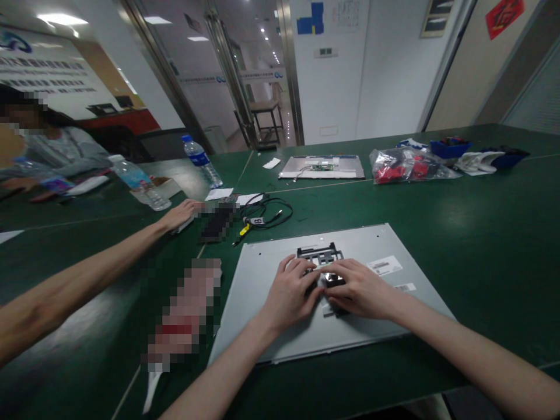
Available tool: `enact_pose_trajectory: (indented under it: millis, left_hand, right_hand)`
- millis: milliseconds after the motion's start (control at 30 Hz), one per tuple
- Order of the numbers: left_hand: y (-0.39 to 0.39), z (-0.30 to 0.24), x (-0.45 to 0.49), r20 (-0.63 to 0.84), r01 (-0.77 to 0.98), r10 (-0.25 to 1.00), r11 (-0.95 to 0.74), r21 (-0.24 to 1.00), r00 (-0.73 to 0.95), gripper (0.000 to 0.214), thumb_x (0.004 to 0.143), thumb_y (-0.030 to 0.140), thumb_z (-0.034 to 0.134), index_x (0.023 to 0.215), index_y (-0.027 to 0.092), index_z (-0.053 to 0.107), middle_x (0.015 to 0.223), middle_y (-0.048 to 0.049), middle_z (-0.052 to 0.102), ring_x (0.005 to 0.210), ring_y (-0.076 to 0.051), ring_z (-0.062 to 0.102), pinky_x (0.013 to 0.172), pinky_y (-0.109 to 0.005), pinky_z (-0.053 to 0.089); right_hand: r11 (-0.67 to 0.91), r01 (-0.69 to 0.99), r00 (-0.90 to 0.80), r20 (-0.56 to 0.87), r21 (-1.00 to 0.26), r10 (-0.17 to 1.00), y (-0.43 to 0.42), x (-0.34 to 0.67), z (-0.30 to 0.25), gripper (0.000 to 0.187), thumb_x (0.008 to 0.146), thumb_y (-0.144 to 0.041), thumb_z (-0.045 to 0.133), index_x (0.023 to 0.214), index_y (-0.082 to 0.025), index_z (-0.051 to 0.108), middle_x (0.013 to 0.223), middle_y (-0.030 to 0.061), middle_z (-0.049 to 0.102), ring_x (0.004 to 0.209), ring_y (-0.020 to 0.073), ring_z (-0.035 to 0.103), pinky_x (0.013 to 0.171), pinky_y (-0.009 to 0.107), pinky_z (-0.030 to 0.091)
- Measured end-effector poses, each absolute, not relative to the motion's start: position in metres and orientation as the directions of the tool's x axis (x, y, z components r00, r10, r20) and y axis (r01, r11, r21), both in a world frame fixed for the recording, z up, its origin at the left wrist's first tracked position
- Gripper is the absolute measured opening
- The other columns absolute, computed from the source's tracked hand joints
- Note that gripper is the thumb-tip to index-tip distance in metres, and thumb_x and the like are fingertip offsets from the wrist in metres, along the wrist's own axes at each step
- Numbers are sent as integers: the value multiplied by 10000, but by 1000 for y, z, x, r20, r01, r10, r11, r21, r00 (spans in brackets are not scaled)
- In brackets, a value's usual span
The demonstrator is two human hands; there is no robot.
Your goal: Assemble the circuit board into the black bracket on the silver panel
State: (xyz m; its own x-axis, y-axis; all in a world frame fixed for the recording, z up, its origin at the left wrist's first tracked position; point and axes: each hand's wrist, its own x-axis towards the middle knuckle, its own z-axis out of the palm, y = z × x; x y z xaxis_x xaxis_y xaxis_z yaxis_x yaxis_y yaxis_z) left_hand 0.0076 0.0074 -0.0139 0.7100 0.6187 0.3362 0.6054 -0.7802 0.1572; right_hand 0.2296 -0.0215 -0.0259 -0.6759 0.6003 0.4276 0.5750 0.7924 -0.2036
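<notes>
A flat silver-grey panel (258, 315), like the back of a display, lies on the table before me. On its middle sits a black and grey bracket-like frame (321, 253) with cut-outs, its near part covered by my hands. My left hand (289, 291) has its fingers curled round a dark part, mostly hidden beneath them. Facing it, my right hand (361, 290) is closed on a small black part with a shiny face (335, 280). The fingertips of both hands nearly meet. White labels (385, 265) are stuck on the panel to the right.
From the left, another person's hand (181, 214) reaches beside a dark phone-like object (219, 221). A coiled black cable (280, 216), bottles (201, 162) and a pinkish, blurred packet (188, 309) lie around. Farther back are a second panel (293, 169) and a plastic bag (394, 166).
</notes>
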Motion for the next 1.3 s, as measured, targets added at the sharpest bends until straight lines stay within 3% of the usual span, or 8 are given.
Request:
enact_pose_trajectory:
  millis: [833,1067,1300]
  left_hand:
    - [6,-12,7,348,600,614,-784,160,709,175,865,277,619,1024,233,676,1080,-52,654,1037,-248,568,1063,-550,348]
    - [7,-13,7,337,599,613,-785,156,715,256,826,298,670,1075,241,657,1090,-51,657,1054,-266,568,1060,-566,344]
    - [7,-13,7,354,598,613,-784,165,706,239,835,309,664,1065,244,660,1072,-47,663,1039,-260,578,1059,-560,346]
  right_hand:
    - [781,584,-658,433,-222,616,-21,230,-29,184,925,-253,611,1068,-266,727,1312,77,587,1148,252,540,938,441,471]
    - [767,603,-635,448,-222,629,-21,229,-27,147,925,-243,600,899,-218,743,1251,87,621,1129,250,554,935,443,471]
    - [750,620,-602,472,-232,644,-21,230,-25,130,915,-224,612,855,-208,727,1234,71,638,1109,241,569,936,439,471]
